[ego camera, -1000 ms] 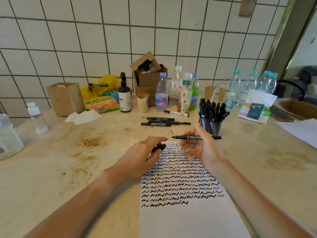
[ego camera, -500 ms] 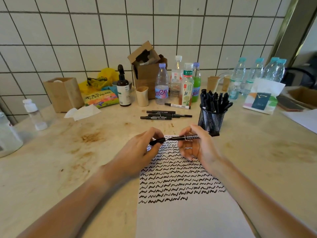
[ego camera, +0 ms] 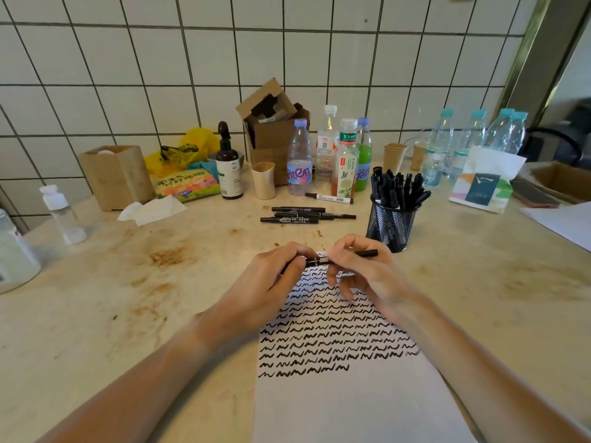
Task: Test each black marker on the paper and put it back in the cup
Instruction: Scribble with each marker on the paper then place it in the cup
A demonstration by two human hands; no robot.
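Black marker [ego camera: 323, 261] level between both hands, over top edge of paper [ego camera: 335, 407]; left hand [ego camera: 271, 289] pinching its left end, right hand [ego camera: 361, 276] gripping barrel, tail poking out right; slim smooth plastic barrel, grey band at middle; round wire-mesh cup [ego camera: 390, 223] of markers just beyond right hand; sheet flat, covered in wavy black scribbles; marker tip and cap join hidden by fingers

We look from one head-worn camera, forward and steeply down, close over the paper [ego camera: 335, 394]; beyond the paper the countertop [ego camera: 128, 298] runs to the tiled wall [ego camera: 287, 52], the wide lens bending its grout lines.
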